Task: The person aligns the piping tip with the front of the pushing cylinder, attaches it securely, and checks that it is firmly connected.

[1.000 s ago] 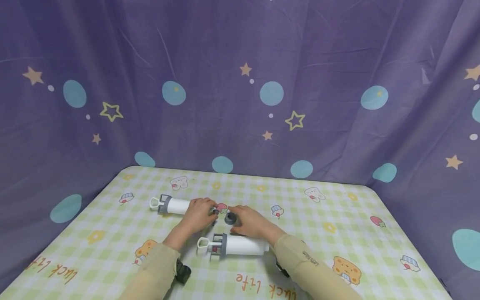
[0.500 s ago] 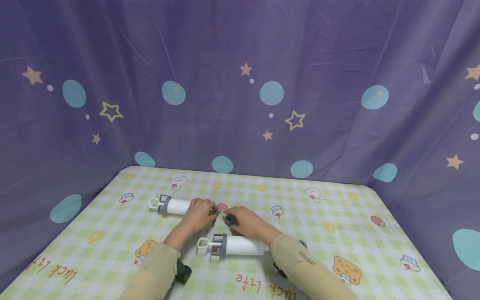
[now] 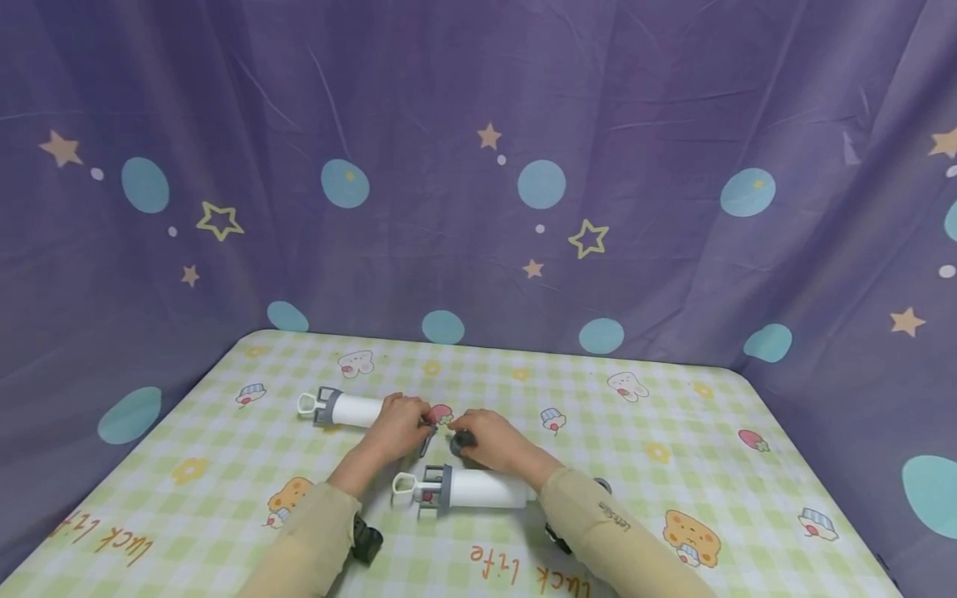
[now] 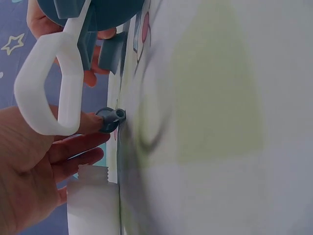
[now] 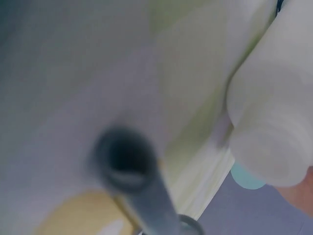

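Observation:
At the table's middle my left hand (image 3: 398, 430) pinches a small dark grey piece (image 3: 428, 442); in the left wrist view the left hand (image 4: 29, 171) has fingertips against a grey nozzle-like part (image 4: 111, 120). To its right, my right hand (image 3: 497, 442) grips a dark grey round part (image 3: 462, 442), partly hidden by the fingers. A white tube (image 3: 354, 410) with grey collar and white loop handle lies at the left hand. A similar tube (image 3: 488, 490) lies nearer, below the right hand. The right wrist view shows a white tube end (image 5: 274, 147).
A grey ring-shaped part (image 3: 602, 485) lies behind the right sleeve, largely covered; a blurred grey hollow part (image 5: 128, 159) stands close to the right wrist camera. The checked cloth (image 3: 658, 415) covers the table, with a purple curtain (image 3: 478, 83) behind its far edge.
The round part in my right hand has turned and come slightly nearer. The left hand's piece has tilted. My right forearm has shifted slightly left, uncovering the grey ring-shaped part.

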Demonstrator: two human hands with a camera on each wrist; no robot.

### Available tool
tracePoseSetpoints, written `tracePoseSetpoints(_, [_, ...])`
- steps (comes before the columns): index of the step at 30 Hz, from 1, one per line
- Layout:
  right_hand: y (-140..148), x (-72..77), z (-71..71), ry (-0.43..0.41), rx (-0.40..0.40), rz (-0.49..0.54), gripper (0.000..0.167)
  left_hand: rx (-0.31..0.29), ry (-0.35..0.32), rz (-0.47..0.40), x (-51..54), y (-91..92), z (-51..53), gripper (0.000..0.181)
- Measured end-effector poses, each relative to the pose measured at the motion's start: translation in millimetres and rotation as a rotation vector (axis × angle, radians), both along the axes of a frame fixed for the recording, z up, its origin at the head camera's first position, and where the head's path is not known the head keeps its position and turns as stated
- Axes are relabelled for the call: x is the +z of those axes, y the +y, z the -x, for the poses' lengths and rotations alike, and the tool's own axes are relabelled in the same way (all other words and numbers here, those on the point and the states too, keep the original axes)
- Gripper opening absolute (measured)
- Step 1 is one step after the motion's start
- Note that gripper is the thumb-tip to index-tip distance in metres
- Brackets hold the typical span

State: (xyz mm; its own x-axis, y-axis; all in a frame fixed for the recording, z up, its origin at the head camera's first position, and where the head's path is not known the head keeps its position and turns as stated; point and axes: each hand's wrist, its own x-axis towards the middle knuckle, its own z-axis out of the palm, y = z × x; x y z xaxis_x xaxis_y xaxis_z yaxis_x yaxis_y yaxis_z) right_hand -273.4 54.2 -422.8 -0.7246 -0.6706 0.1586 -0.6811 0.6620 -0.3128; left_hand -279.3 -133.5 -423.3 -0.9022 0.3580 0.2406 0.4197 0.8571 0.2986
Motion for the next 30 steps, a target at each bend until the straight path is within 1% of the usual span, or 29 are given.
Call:
tracePoseSetpoints(8, [4, 4.2, -1.7, -0.025, -0.029, 0.022, 0.038, -0.022, 0.027, -0.043, -1.2, -0.1, 2.1, 0.006])
tracePoseSetpoints(11, [6, 5.8, -1.8, -0.022, -0.044, 0.036, 0.038, -0.034, 0.031, -0.054, -0.5, -0.2, 3.3, 0.007])
tracePoseSetpoints(15, [9, 8.4, -1.1, -0.004, -0.051, 0.062, 0.038, -0.054, 0.070, -0.065, 3.2, -0.5, 3.3, 0.007])
tracePoseSetpoints(19, [11, 11.3, -1.2, -0.007, -0.047, 0.101, 0.039, -0.056, 0.107, -0.085, 6.4, -1.1, 2.0, 0.003])
tracePoseSetpoints(22, [13, 11.8, -0.8, -0.023, -0.049, 0.127, 0.037, -0.039, 0.095, -0.096, 7.8, -0.9, 1.0, 0.003])
tracePoseSetpoints(26, [16, 11.4, 1.0, -0.066, -0.069, 0.149, 0.033, -0.011, 0.069, -0.115, 10.9, 0.0, -1.2, 0.004])
tracePoseSetpoints(30, [18, 11.9, 2.4, -0.124, -0.095, 0.164, 0.032, -0.006, 0.070, -0.138, 14.4, 0.8, -3.2, 0.003])
